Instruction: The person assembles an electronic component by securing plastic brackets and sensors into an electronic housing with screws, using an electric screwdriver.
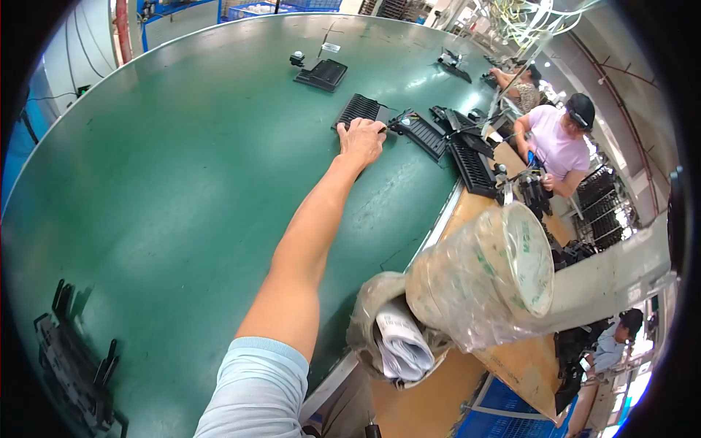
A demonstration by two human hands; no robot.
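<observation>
My left hand (361, 140) reaches far out over the green table (197, 168), its arm in a light blue sleeve. The fingers are bent over the near edge of a black finned housing (359, 109), which lies on the table. Close to its right is another black ribbed housing (422, 133) with small parts and wires attached. My right hand is out of view. A dark tool with a thin metal tip (372, 429) shows at the bottom edge; what holds it is hidden.
Further black housings (321, 74) lie farther back, and more (471, 164) at the table's right edge. A black metal frame (73, 358) lies at lower left. Plastic-wrapped tape rolls (475, 277) and rolled paper (401, 339) stand close on the right. Several people (558, 142) work along the right bench.
</observation>
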